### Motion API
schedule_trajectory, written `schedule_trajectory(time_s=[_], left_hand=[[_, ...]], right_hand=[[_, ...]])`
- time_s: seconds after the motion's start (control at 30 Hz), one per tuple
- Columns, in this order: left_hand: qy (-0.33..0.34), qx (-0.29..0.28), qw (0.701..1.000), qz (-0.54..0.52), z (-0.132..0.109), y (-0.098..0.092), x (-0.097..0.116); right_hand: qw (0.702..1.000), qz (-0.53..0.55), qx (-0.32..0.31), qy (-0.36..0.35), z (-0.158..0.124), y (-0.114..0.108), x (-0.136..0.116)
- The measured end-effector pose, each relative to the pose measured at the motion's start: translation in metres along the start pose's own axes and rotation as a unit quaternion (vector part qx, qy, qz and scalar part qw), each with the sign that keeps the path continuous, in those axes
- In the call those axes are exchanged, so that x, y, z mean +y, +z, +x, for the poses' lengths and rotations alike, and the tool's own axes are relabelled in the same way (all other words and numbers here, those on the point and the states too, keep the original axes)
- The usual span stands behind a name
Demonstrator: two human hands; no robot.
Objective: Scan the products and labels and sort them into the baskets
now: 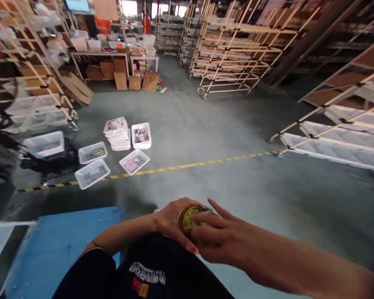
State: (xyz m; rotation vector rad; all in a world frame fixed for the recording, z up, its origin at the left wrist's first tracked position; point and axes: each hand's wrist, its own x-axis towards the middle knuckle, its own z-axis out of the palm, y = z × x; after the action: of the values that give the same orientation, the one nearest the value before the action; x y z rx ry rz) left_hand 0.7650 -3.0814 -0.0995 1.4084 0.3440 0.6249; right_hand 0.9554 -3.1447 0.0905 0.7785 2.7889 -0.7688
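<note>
A small round gold-coloured object [188, 219], like a tin or a roll, sits in front of my body at the bottom centre of the head view. My left hand [171, 224] wraps round it from the left and below. My right hand [218, 241] lies over its right side, with fingers curled onto its top and one finger sticking up. Both forearms reach in from the bottom edge above my dark printed shirt [146, 274].
A blue platform [59, 245] lies at lower left. White plastic bins [134, 160] with small items sit on the grey concrete floor beside a yellow-black tape line [187, 166]. Wooden-framed racks [237, 50] stand at the back, right and left; cardboard boxes [134, 81] lean under a table.
</note>
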Motion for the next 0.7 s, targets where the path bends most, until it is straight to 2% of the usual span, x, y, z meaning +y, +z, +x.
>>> schedule_trajectory(time_s=[0.13,0.27,0.43,0.6,0.7], left_hand=[[0.023,-0.056,0.998,0.025,0.101,-0.026,0.002],[0.019,-0.044,0.999,0.025,0.192,-0.05,-0.002],[-0.028,0.03,0.999,0.012,0.313,-0.087,-0.02],[-0.018,0.121,0.991,0.047,0.442,-0.125,-0.027],[-0.016,0.19,0.981,0.046,0.513,-0.146,-0.024]], right_hand=[[1.0,0.006,0.004,-0.012,-0.022,-0.055,0.082],[0.999,0.012,-0.01,0.028,-0.041,-0.096,0.172],[0.999,-0.013,0.004,0.047,-0.065,-0.14,0.306],[0.981,-0.177,0.043,0.073,-0.077,-0.204,0.447],[0.954,-0.261,0.042,0.14,-0.072,-0.239,0.519]])
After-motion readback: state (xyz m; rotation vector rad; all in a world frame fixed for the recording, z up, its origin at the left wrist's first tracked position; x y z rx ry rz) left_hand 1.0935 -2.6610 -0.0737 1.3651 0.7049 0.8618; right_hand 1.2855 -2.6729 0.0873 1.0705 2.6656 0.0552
